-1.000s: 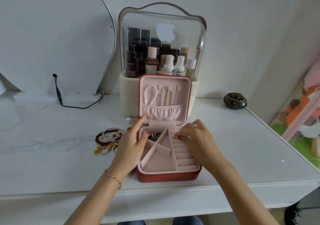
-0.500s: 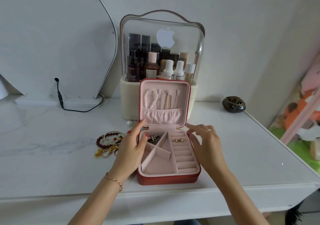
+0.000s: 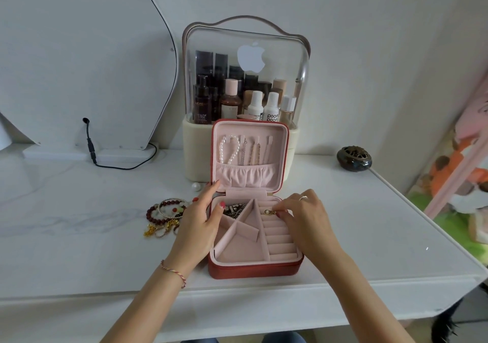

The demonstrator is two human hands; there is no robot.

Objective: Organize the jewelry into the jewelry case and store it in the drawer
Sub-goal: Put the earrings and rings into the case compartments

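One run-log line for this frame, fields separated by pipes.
stage: filling open red jewelry case | right hand: pinches small gold ring at ring rolls | left hand: steadies case | bead bracelets: on table

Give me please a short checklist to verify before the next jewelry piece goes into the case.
1. Jewelry case lid stands open: ok.
2. Left hand steadies the case's left edge: ok.
3. Gold ring seated fully in the ring rolls: cannot tell; the right hand fingers are at it.
4. Right hand free for another piece: not ok.
5. Bracelets and loose pearl on the table within view left of the case: ok.
6. Empty front compartment available: ok.
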